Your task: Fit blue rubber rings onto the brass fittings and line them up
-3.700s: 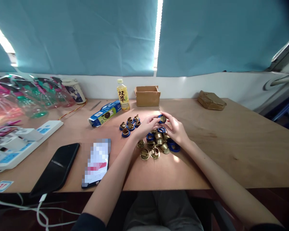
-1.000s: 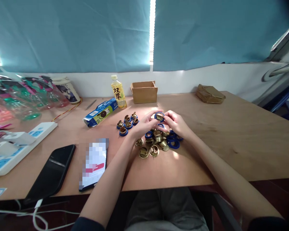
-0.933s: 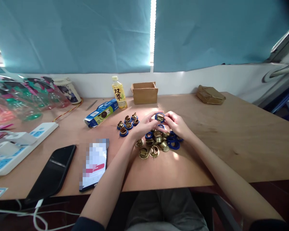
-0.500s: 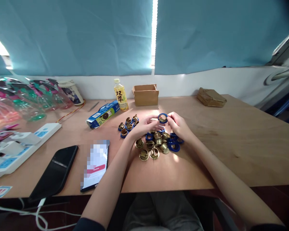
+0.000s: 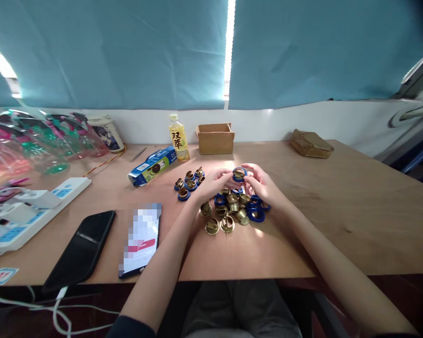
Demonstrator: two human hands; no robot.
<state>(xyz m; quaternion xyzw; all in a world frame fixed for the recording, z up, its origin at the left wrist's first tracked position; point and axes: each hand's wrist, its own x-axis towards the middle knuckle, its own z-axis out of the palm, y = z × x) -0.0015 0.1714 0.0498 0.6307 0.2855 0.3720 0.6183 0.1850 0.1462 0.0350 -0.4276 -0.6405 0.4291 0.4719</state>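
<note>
My left hand (image 5: pixel 215 182) and my right hand (image 5: pixel 260 184) meet above the table and pinch one brass fitting with a blue ring (image 5: pixel 238 173) between their fingertips. Just below them lies a loose heap of brass fittings (image 5: pixel 227 215) mixed with blue rubber rings (image 5: pixel 255 214). To the left of my left hand stands a small group of ringed brass fittings (image 5: pixel 189 182) set close together on the wooden table (image 5: pixel 338 206).
Two phones (image 5: pixel 81 249) (image 5: pixel 141 239) lie front left, a white power strip (image 5: pixel 31 211) further left. A blue packet (image 5: pixel 152 165), a yellow drink bottle (image 5: pixel 178 137) and an open cardboard box (image 5: pixel 215 139) stand behind. A brown packet (image 5: pixel 310 143) lies back right; plastic bottles (image 5: pixel 38 145) back left.
Both hands have stayed together on the ringed brass fitting, turning it slightly. The view has shifted a little; the heap and the group of fittings have not moved.
</note>
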